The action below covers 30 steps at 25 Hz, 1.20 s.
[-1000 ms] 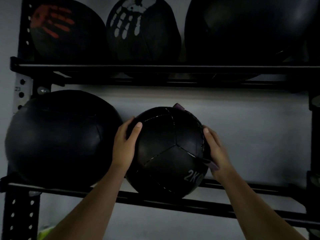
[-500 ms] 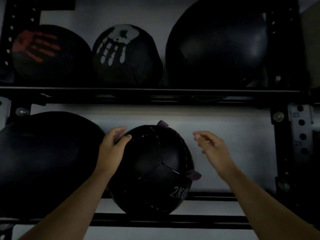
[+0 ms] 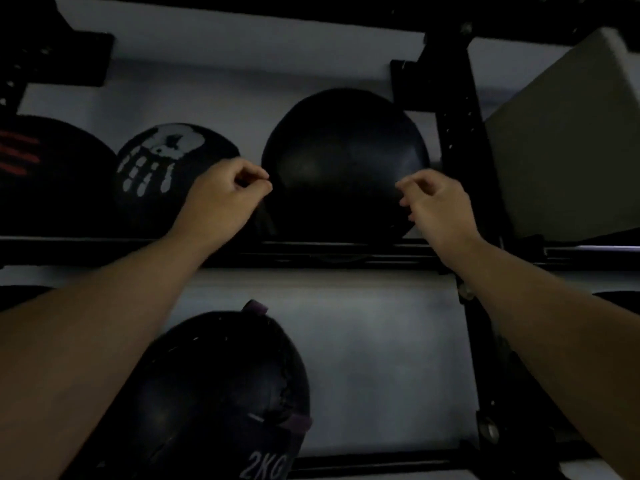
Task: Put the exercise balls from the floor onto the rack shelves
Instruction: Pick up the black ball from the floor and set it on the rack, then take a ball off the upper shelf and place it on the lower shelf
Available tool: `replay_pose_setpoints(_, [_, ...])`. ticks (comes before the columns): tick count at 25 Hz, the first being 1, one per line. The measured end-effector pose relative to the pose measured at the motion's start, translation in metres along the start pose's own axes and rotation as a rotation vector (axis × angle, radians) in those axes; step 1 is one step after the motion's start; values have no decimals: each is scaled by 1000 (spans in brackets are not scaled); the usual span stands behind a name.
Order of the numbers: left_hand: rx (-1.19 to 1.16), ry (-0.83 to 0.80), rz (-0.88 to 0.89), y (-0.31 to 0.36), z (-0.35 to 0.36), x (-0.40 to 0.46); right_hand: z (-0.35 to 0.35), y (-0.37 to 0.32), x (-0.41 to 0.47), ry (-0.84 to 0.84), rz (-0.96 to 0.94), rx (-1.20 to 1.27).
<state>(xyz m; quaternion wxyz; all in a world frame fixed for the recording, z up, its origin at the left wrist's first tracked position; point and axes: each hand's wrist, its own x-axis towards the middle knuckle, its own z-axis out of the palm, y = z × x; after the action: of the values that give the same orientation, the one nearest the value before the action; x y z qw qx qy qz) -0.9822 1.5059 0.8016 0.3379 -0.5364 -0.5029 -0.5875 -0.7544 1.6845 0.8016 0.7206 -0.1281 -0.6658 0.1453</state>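
Note:
The black 2KG ball (image 3: 221, 393) with purple tabs rests on the lower rack shelf (image 3: 374, 462), untouched. Both my hands are raised in front of the upper shelf (image 3: 346, 252). My left hand (image 3: 221, 199) hangs with fingers loosely curled, empty, in front of the gap between the white-handprint ball (image 3: 162, 171) and a large plain black ball (image 3: 343, 161). My right hand (image 3: 436, 206) is empty too, fingers loosely bent, at the large ball's right edge. I cannot tell whether either hand touches it.
A ball with red markings (image 3: 41, 174) sits at the upper shelf's left end. A black perforated upright (image 3: 460, 161) stands just right of my right hand. A pale box (image 3: 568, 147) occupies the upper right. A grey wall lies behind the rack.
Both hands let go of the 2KG ball, which stays on the lower shelf. They rose to the upper shelf, and the view tilted upward.

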Motion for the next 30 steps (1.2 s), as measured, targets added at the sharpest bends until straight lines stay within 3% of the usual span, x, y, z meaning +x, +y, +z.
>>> replay_pose_setpoints(3, [41,109,26,23,15,32,-26,9,36,37,-43,-105])
replay_pose_setpoints(7, [35,190,-75,43,53,69,-42,33,91,-28,57,-98])
replay_pose_setpoints(11, [10,156,-268,36,74,98,-25,50,125,-150,216,75])
replay_pose_setpoints(15, [-168,103,-316,9,88,114,6,67,139,-218,336,280])
replay_pose_setpoints(20, [-385,220,-234,-20,108,128,33,97,154,-267,348,582])
replay_pose_setpoints(23, [-470,209,-192,-26,110,134,46,112,158,-277,343,760])
replay_pose_setpoints(30, [-491,289,-161,-22,112,119,44,115,158,-278,293,843])
